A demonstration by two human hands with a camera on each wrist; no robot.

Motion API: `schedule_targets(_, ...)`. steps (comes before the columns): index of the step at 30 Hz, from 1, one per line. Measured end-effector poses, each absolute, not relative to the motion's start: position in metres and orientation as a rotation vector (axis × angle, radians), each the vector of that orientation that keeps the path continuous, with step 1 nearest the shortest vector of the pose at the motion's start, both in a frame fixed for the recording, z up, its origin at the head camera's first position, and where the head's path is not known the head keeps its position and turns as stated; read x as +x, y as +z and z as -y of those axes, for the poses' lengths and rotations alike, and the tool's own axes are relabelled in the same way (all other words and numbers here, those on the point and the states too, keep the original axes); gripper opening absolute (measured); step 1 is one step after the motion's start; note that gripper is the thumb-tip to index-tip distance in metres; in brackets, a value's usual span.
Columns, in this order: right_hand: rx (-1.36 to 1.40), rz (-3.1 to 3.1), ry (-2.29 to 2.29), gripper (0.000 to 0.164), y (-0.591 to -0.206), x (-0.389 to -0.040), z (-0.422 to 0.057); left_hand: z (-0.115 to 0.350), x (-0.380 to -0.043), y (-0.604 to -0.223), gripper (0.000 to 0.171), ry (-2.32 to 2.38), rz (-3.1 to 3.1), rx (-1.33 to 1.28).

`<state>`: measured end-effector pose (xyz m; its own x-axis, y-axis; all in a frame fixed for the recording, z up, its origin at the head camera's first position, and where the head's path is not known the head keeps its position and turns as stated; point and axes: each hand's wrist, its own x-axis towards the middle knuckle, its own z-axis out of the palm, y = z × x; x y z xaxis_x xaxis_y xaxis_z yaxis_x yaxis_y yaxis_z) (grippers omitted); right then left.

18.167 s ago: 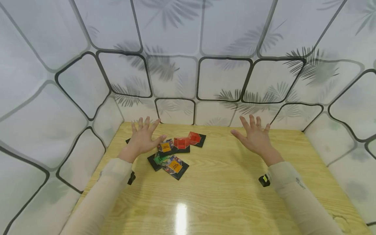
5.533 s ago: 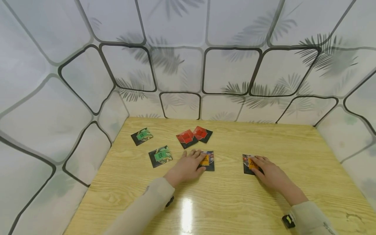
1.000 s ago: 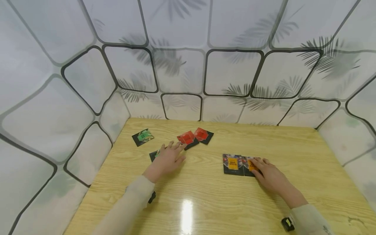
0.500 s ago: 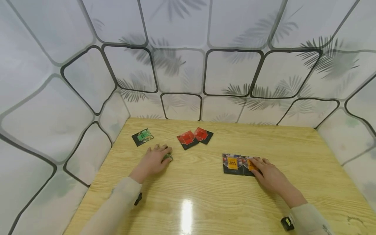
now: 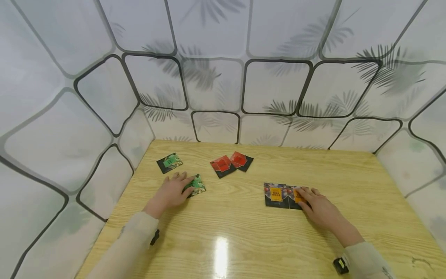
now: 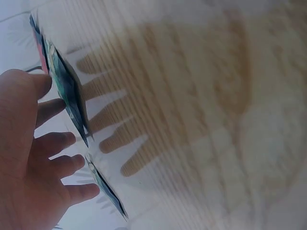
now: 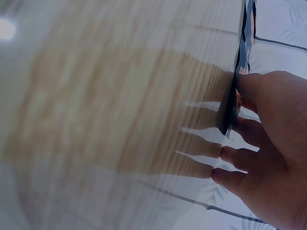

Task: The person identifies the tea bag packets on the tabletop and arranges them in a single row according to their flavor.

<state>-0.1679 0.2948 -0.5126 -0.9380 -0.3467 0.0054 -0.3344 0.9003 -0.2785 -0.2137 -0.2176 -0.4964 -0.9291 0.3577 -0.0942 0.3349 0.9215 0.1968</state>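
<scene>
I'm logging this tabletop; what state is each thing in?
Far green packet: askew, uncovered
Near green packet: partly covered
Left red packet: askew
Right red packet: askew
Left orange packet: uncovered
Right orange packet: partly covered
Left grip: resting on near green packet
Right grip: resting on right orange packet

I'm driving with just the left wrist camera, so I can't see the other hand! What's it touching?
Observer: The right hand has its fingers on a dark packet with an orange label.

Operator: Ooh! Is that packet all by itself?

Observer: No, a matching orange-labelled packet lies right beside it, on the person's left.
</scene>
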Motion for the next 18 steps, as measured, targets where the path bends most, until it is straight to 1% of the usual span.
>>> schedule_targets(7,-0.555,-3.036,-0.412,0.054,-0.5154,-0.1675,-0.2955,0.2252,-0.2126,-0.4973,0.047,0.194,-2.979,0.557)
schedule_targets(14,-0.551,-3.04,-0.413,0.054,-0.5156,-0.1674,-0.2953,0.2262,-0.2093,-0.4976,0.053,0.215,-2.983,0.593)
schedule_targets(18,-0.553,-3.039,-0.413,0.055,-0.5162,-0.1677,-0.2952,0.2248,-0.2081,-0.4989,0.056,0.226,-2.972,0.571)
